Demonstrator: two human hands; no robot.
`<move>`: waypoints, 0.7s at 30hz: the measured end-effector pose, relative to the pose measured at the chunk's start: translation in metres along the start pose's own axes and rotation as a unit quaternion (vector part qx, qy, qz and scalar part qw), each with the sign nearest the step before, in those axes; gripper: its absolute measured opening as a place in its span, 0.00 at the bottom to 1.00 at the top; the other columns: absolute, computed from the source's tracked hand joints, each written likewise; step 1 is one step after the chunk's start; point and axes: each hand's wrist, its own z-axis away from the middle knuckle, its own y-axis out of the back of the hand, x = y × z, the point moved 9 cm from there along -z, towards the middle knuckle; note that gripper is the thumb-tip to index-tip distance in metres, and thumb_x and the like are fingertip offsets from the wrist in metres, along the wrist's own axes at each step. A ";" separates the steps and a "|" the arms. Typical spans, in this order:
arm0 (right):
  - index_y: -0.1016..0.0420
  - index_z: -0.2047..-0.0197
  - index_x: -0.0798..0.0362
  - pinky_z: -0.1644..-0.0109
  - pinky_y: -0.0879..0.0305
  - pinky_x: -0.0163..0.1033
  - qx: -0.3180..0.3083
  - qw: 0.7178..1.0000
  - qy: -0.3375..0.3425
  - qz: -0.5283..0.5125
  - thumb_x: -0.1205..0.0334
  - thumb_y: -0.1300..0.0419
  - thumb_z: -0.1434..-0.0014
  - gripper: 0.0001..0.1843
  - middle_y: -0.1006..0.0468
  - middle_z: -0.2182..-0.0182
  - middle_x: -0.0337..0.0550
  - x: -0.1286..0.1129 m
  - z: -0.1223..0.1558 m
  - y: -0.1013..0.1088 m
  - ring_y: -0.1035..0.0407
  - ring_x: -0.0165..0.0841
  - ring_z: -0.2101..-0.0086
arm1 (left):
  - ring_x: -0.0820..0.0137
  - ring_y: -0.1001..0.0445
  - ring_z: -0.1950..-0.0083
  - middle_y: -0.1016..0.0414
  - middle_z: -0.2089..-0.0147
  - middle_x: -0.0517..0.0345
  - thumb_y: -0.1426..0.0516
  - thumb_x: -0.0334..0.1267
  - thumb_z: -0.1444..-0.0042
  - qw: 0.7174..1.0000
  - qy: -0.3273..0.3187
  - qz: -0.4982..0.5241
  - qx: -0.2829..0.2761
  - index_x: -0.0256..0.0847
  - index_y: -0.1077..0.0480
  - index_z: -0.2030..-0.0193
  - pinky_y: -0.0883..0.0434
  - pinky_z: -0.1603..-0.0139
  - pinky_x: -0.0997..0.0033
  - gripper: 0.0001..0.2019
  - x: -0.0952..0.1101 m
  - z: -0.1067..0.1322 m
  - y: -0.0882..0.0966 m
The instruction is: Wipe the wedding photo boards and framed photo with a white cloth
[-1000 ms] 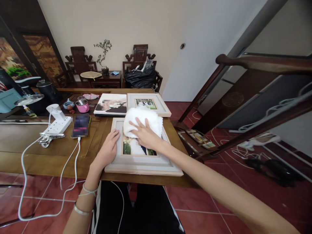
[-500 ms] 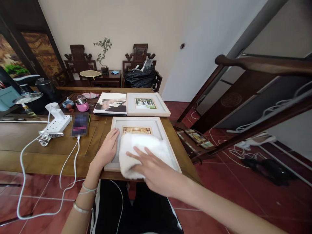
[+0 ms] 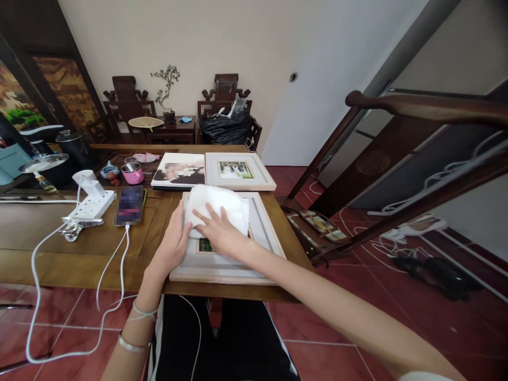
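A light wooden picture frame (image 3: 273,241) with a wide pale mat lies flat near the table's front edge. My right hand (image 3: 218,230) presses a folded white cloth (image 3: 228,200) onto its upper left part, fingers spread over the cloth. The cloth covers most of the small picture in the middle, leaving only its lower strip and right edge in sight. Along the frame's left side rests my left hand (image 3: 173,241), fingers stretched out against the edge and thumb beside the cloth.
Behind lie a second framed photo (image 3: 254,182) and a photo-covered album or panel (image 3: 184,172). To the left are a phone (image 3: 130,206) on a cable, a white power strip (image 3: 97,203) and a pink cup (image 3: 132,173). A dark wooden chair (image 3: 369,164) stands at the right.
My right hand has pushed the cloth up and left across the frame, uncovering its lower right part. My left hand stays at the left edge, its fingers now pointing more upward.
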 end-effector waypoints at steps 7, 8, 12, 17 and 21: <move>0.30 0.51 0.54 0.41 0.53 0.65 -0.063 0.988 0.078 -0.117 0.82 0.52 0.55 0.29 0.46 0.37 0.46 -0.050 0.077 0.015 0.60 0.52 0.38 | 0.64 0.54 0.31 0.53 0.31 0.48 0.59 0.42 0.36 0.999 0.019 -0.025 -0.031 0.37 0.53 0.34 0.53 0.33 0.57 0.24 -0.004 0.002 -0.005; 0.30 0.51 0.53 0.41 0.53 0.64 -0.065 0.987 0.071 -0.127 0.82 0.53 0.55 0.30 0.44 0.38 0.46 -0.048 0.087 0.019 0.59 0.51 0.38 | 0.63 0.55 0.31 0.53 0.32 0.47 0.58 0.40 0.36 0.998 0.012 -0.044 -0.041 0.36 0.49 0.36 0.54 0.33 0.56 0.23 -0.005 0.002 -0.008; 0.29 0.52 0.53 0.40 0.51 0.60 -0.077 0.988 -0.001 -0.136 0.83 0.54 0.58 0.32 0.35 0.43 0.49 -0.025 0.110 0.027 0.54 0.46 0.38 | 0.61 0.58 0.31 0.52 0.32 0.42 0.57 0.32 0.40 0.994 -0.017 -0.095 -0.058 0.31 0.40 0.41 0.53 0.33 0.53 0.21 -0.007 0.001 -0.016; 0.29 0.50 0.53 0.40 0.54 0.62 -0.058 0.990 0.011 -0.130 0.82 0.53 0.57 0.31 0.38 0.41 0.48 -0.032 0.103 0.025 0.56 0.48 0.38 | 0.62 0.56 0.31 0.48 0.34 0.44 0.57 0.26 0.43 0.996 -0.024 -0.084 -0.035 0.33 0.40 0.41 0.51 0.33 0.53 0.23 -0.009 0.000 -0.015; 0.29 0.51 0.56 0.38 0.59 0.63 -0.030 0.989 0.052 -0.132 0.79 0.51 0.54 0.27 0.42 0.39 0.50 -0.059 0.081 0.019 0.61 0.52 0.38 | 0.62 0.55 0.31 0.48 0.34 0.44 0.57 0.27 0.43 0.996 -0.009 -0.076 -0.036 0.34 0.40 0.41 0.50 0.34 0.52 0.22 -0.010 -0.001 -0.013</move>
